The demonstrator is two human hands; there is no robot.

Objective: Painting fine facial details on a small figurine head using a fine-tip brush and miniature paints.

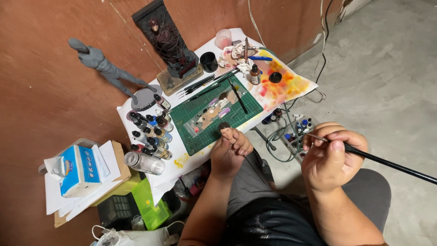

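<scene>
The small painted figure head, with dark brown hair and a flesh-toned face, sits pinched at the fingertips of the left hand, raised above the person's lap and just off the near edge of the green cutting mat. Its face looks toward the camera, crown pointing toward the table. The left hand is closed around its base, fingers curled.

The right hand is well to the right of the head, apart from it, and is clenched around a thin black paintbrush. The brush lies nearly level, its long handle running out to the right and slightly down, its fine metal-collared tip pointing left toward the head from the fingertips.

On the mat lie small flesh, tan and purple painted parts and a dark brush. Left of the mat, a cluster of dropper paint bottles stands in rows with black caps; a clear jar lies on its side at the table edge. At the far end, a black cup and a pink translucent cup stand by crumpled stained tissue; what they hold cannot be told. A brown dropper bottle stands upright on paper splashed yellow and orange.

A grey unpainted figure leans along the brown wall, beside a dark red figure on a base. On the floor right of the table, a tray of more paint bottles sits among cables. At left, a blue and white tissue pack rests on papers above a green plastic box.
</scene>
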